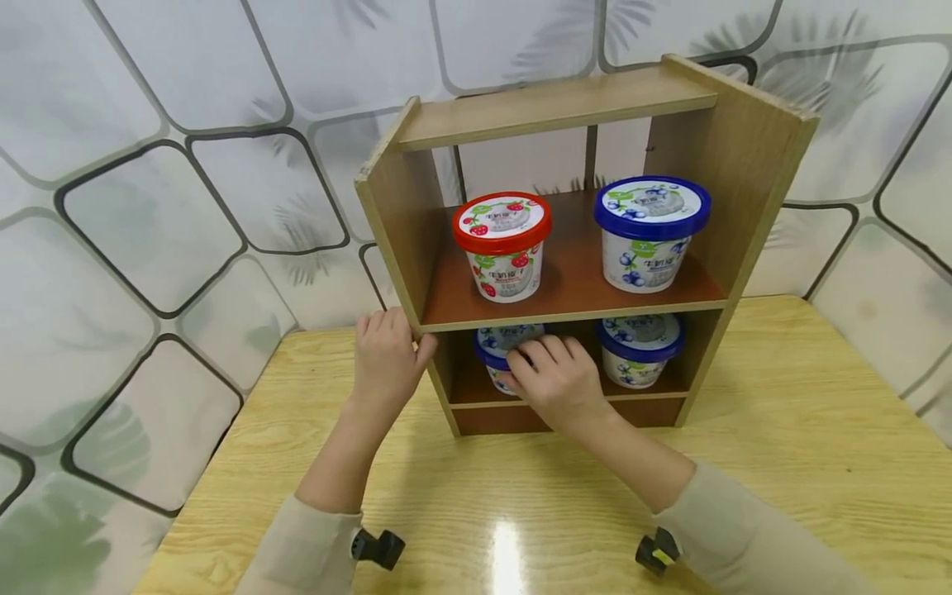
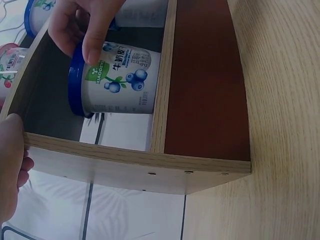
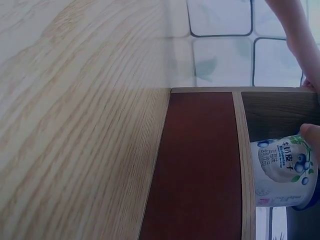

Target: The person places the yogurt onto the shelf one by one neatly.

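A small wooden shelf (image 1: 565,317) stands on the table. My left hand (image 1: 388,357) grips the front edge of its left side panel, thumb in front and fingers along the outer face. On the lower level, my right hand (image 1: 561,380) holds a blue-lidded yogurt tub (image 1: 500,378) by its lid, at the left. The thumb lies over the rim of this tub (image 2: 122,82) in the left wrist view, and blueberries are printed on its side. Right of that hand stands another blue-lidded tub (image 1: 632,372). In the right wrist view the held tub (image 3: 280,172) shows partly.
The upper level bears a red-lidded strawberry tub (image 1: 506,248) at left and a blue-lidded blueberry tub (image 1: 647,240) at right. A top board (image 1: 558,103) spans the shelf. Patterned wall covering (image 1: 223,190) rises behind the wooden table (image 1: 818,463).
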The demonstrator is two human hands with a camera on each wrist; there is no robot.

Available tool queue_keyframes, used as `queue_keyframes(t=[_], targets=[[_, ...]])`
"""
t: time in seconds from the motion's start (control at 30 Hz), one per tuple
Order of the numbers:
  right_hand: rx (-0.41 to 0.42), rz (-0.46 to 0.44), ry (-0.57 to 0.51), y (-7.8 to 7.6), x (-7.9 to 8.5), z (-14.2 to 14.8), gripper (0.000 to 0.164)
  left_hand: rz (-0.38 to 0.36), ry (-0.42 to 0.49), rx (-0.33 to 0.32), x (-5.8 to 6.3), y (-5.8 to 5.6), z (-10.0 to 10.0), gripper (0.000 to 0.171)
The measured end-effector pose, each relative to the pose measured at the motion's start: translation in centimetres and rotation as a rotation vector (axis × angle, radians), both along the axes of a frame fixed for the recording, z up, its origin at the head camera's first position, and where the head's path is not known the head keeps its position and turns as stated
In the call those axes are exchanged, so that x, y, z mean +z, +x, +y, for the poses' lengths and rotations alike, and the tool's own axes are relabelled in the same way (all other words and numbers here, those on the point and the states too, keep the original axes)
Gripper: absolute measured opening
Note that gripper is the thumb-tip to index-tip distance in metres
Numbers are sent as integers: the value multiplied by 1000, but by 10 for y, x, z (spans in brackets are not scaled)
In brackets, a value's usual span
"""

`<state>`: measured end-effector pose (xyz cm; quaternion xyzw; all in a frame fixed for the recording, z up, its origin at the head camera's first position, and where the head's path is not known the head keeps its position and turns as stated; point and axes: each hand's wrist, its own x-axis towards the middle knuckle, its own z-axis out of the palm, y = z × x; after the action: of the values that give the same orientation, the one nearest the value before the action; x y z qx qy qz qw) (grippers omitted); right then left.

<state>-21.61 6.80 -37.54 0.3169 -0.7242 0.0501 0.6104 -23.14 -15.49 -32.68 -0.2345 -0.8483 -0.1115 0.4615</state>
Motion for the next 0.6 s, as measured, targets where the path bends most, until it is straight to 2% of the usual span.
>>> queue_keyframes(t=[0.27,0.6], targets=[[26,31,17,9,6,5,39,12,-22,21,-3,4,-1,25],[87,89,55,22,24,9,39,67,-46,44,-11,21,-6,43]])
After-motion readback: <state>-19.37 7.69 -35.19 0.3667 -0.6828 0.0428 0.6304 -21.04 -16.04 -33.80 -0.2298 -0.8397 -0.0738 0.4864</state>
